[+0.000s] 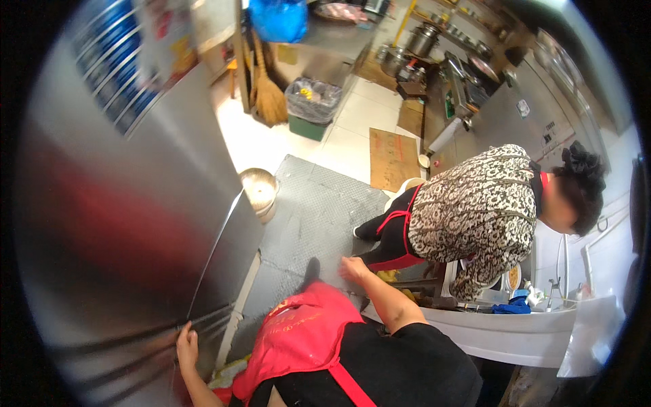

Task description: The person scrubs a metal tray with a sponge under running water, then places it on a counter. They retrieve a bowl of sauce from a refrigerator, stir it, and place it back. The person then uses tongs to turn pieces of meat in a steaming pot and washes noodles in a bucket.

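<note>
My left hand point(188, 348) is at the lower left, its fingertips at a seam in the stainless steel cabinet point(203, 168). Whether the fingers grip the steel or only rest on it is not clear. In front of my red apron point(310, 330), my right hand point(353, 268) hangs in the air over the floor. Its fingers are loosely curled, and nothing shows in them. A metal pot point(259, 191) sits on the floor beside the cabinet's far edge.
Close on my right, a person point(473, 208) bends over a white sink point(508, 325). Grey matting point(325, 203) covers the floor. Farther off are a lined bin point(310, 107), a straw broom point(269, 96) and flattened cardboard point(394, 160). Pots point(422, 40) stand at the back.
</note>
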`<state>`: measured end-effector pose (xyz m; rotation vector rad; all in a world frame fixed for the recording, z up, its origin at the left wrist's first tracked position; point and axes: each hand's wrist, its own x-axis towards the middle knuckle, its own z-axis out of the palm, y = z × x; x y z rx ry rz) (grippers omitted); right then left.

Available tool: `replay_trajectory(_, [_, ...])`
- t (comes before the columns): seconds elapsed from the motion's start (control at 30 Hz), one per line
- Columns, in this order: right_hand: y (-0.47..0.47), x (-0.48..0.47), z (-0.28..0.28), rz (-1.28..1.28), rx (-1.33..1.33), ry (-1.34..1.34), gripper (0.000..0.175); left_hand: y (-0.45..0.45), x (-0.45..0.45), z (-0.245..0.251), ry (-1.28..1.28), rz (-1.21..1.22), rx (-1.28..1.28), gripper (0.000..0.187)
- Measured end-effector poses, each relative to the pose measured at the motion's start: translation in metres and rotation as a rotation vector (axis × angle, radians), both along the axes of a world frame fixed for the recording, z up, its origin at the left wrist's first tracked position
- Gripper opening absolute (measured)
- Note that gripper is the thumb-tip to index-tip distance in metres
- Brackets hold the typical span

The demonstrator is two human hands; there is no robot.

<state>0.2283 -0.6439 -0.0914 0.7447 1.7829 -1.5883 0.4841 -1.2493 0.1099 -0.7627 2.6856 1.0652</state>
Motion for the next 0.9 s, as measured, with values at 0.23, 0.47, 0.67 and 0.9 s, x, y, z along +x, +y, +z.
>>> replay_trajectory(0.23, [0.038, -0.063, -0.059, 0.353, 0.194, 0.155, 0.035, -0.002, -0.05, -0.082, -0.228, -0.075, -0.12, 0.029])
replay_trajectory(0.47, [-0.036, -0.208, 0.029, 0.581, 0.159, 0.568, 0.038, 0.143, -0.265, -0.07, -0.294, -0.392, 0.204, 0.031])
replay_trajectory(0.67, [-0.05, -0.315, 0.067, 0.698, 0.156, 0.701, 0.036, 0.212, -0.44, -0.134, -0.219, -0.411, 0.147, 0.031])
replay_trajectory(0.9, [0.058, -0.372, 0.102, 0.203, 0.166, 0.177, 0.051, 0.267, -0.624, -0.178, -0.046, -0.696, 0.162, 0.021])
